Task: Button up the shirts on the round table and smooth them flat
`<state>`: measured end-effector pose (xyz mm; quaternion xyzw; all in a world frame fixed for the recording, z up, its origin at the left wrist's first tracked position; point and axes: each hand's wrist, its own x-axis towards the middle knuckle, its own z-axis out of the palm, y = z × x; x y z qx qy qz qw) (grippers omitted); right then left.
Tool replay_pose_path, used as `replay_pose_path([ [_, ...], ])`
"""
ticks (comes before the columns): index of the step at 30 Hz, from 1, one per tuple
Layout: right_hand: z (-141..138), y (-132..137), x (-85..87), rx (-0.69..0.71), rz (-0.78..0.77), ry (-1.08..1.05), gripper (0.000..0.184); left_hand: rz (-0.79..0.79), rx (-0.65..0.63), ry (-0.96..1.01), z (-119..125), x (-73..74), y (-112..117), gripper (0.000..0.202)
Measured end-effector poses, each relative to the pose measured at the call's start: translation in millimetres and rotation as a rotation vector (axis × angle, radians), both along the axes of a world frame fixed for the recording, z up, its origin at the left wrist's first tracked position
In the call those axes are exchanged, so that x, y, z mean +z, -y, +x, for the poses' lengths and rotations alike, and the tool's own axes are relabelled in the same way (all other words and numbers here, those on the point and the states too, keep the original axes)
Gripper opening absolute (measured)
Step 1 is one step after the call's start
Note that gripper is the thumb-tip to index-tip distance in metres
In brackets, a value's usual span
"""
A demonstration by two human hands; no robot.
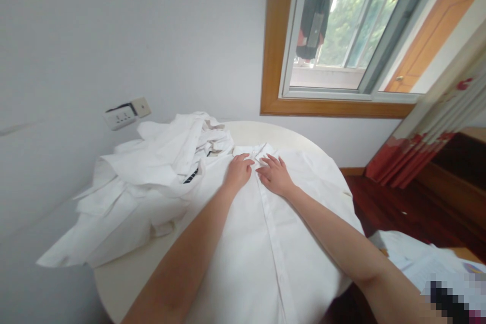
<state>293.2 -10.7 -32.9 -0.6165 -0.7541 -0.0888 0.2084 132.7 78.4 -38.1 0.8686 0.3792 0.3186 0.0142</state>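
Note:
A white button-up shirt (261,243) lies spread flat, front up, on a round white table (125,278). Its collar (253,151) points toward the far edge. My left hand (238,171) rests palm down on the shirt just below the collar, left of the button placket, fingers lying together and flat. My right hand (275,174) lies beside it on the right of the placket, fingers stretched out on the cloth. The two hands almost touch. Neither one holds anything.
A heap of crumpled white garments (152,182) covers the table's left side and hangs over its edge. A wall socket (125,114) sits behind it. A wood-framed window (334,35) is ahead, dark wooden furniture (436,187) and papers (421,263) at right.

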Motion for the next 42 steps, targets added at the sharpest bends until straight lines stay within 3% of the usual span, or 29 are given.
replay_pose_path([
  [4, 1.2, -3.2, -0.6, -0.092, 0.008, -0.070, 0.037, -0.080, 0.017, 0.019, -4.4, 3.3, -1.3, 0.040],
  [8, 1.9, -4.3, -5.7, -0.125, -0.084, -0.048, 0.042, -0.176, 0.031, -0.058, -5.8, 4.0, -0.8, 0.038],
  [11, 0.8, -3.6, -8.6, -0.133, -0.145, -0.022, 0.042, -0.127, -0.001, -0.103, -4.8, 6.3, 2.1, 0.036],
  [15, -1.0, -3.8, -10.5, -0.190, -0.072, 0.011, 0.051, -0.011, -0.054, -0.126, -2.3, 7.1, 7.4, 0.032],
  [18, -0.1, -6.0, -13.9, -0.213, -0.076, 0.028, 0.056, 0.018, 0.040, -0.121, -1.1, 1.7, 10.0, 0.026],
  [22, 2.2, -8.7, -18.6, -0.209, -0.186, 0.042, 0.057, -0.070, 0.095, -0.176, 0.8, -6.7, 11.8, 0.030],
  [25, 2.7, -8.3, -18.7, -0.221, -0.182, 0.051, 0.058, -0.022, 0.106, -0.196, 3.7, -1.9, 17.5, 0.030],
  [27, 2.6, -7.4, -17.1, -0.220, -0.191, 0.050, 0.058, 0.053, 0.071, -0.213, 3.0, 11.9, 25.3, 0.031],
  [30, 2.5, -6.1, -14.2, -0.212, -0.223, 0.040, 0.059, 0.124, 0.029, -0.204, -12.3, 49.8, 42.6, 0.032],
  [32, 2.3, -5.6, -12.7, -0.207, -0.241, 0.039, 0.059, 0.122, 0.058, -0.222, -36.0, 82.1, 56.1, 0.027],
  [34, 2.0, -5.1, -12.0, -0.204, -0.252, 0.040, 0.058, 0.096, -0.016, -0.354, -69.7, 113.4, 69.0, 0.027],
  [36, 1.8, -4.5, -12.1, -0.201, -0.251, 0.037, 0.058, 0.048, -0.112, -0.477, -109.6, 137.8, 79.0, 0.038],
  [39, 1.9, -3.7, -13.0, -0.196, -0.239, 0.026, 0.058, -0.019, -0.018, -0.584, -170.8, 155.5, 84.6, 0.057],
  [42, 2.1, -3.2, -13.4, -0.197, -0.240, 0.030, 0.057, -0.067, 0.175, -0.641, -219.4, 156.2, 78.7, 0.050],
])
